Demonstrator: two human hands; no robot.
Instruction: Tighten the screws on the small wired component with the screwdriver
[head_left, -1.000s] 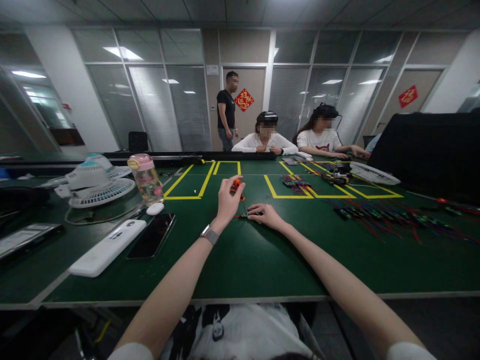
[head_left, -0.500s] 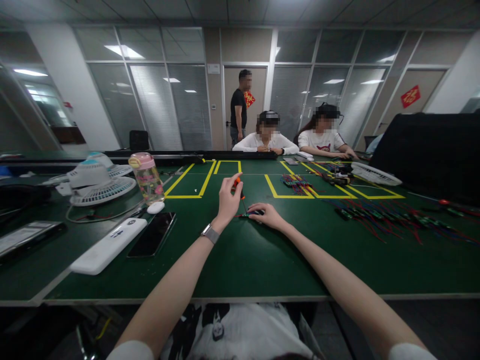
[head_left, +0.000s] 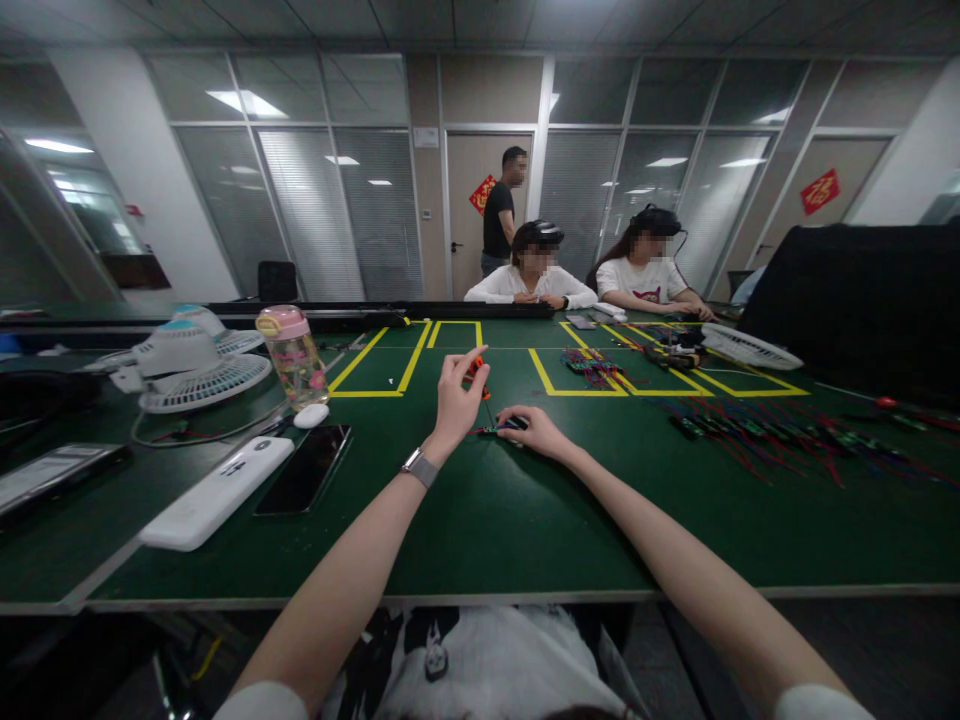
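Note:
My left hand point(head_left: 455, 402), with a watch on its wrist, pinches the orange handle of a small screwdriver point(head_left: 475, 372) held upright, tip down. The tip meets a small wired circuit part point(head_left: 495, 429) lying on the green table point(head_left: 480, 520). Over that part lies my right hand point(head_left: 531, 430), fingers curled onto it and pressing it to the table. Both arms reach out from the near edge.
At left lie a white power bank point(head_left: 214, 494), a black phone point(head_left: 304, 470), a pink-capped bottle point(head_left: 292, 357) and white fans point(head_left: 199, 365). Many wired parts point(head_left: 780, 435) spread at right. Two seated people and one standing person are beyond the table's far side.
My hands stay in place; the left fingers shift slightly on the screwdriver handle. The standing person at the back has walked to the right.

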